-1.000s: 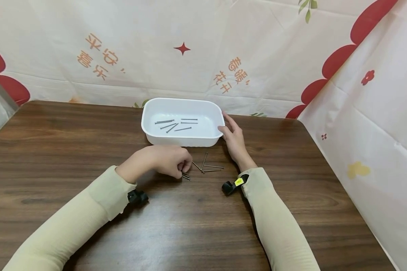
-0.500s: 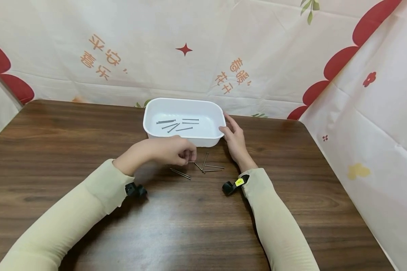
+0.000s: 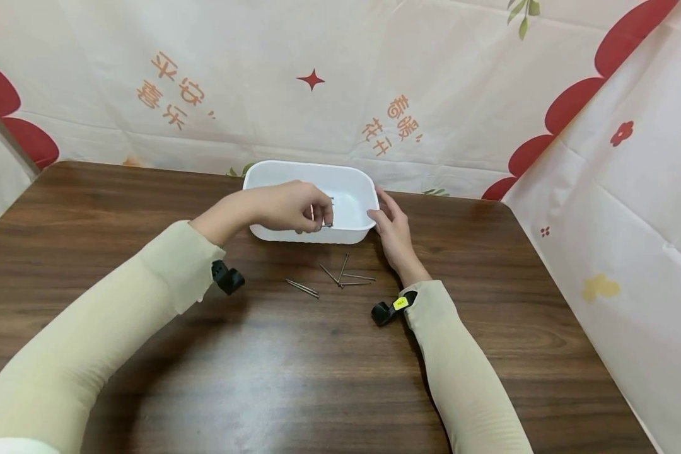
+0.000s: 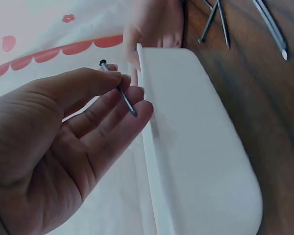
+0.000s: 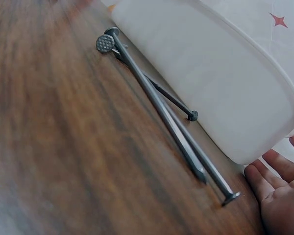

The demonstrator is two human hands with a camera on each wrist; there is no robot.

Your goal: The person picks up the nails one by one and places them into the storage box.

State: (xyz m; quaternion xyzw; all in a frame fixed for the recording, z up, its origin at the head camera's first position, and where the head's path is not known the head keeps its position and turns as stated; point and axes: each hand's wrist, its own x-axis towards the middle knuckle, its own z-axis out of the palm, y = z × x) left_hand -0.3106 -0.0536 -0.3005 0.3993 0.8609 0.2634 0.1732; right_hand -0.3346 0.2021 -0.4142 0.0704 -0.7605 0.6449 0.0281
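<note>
My left hand (image 3: pixel 288 207) is over the front rim of a white plastic tub (image 3: pixel 340 236). Between its thumb and fingers it pinches a steel nail (image 4: pixel 128 103), whose head and point both show in the left wrist view. My right hand (image 3: pixel 396 238) grips the tub's right end, with the thumb at the rim and the fingers around the outside. Several nails (image 5: pixel 159 110) lie crossed on the table in front of the tub, and a pair of nails (image 3: pixel 302 289) lies to their left. Most nails inside the tub are hidden behind my left hand.
The brown wooden table (image 3: pixel 295 366) extends around the tub. A white printed cloth (image 3: pixel 250 82) hangs close behind the tub, and more cloth hangs along the right side. Each wrist wears a black camera mount (image 3: pixel 227 277).
My left hand has picked a nail from the table and carried it up and away from me to the tub's front rim. The right hand stays on the tub's end.
</note>
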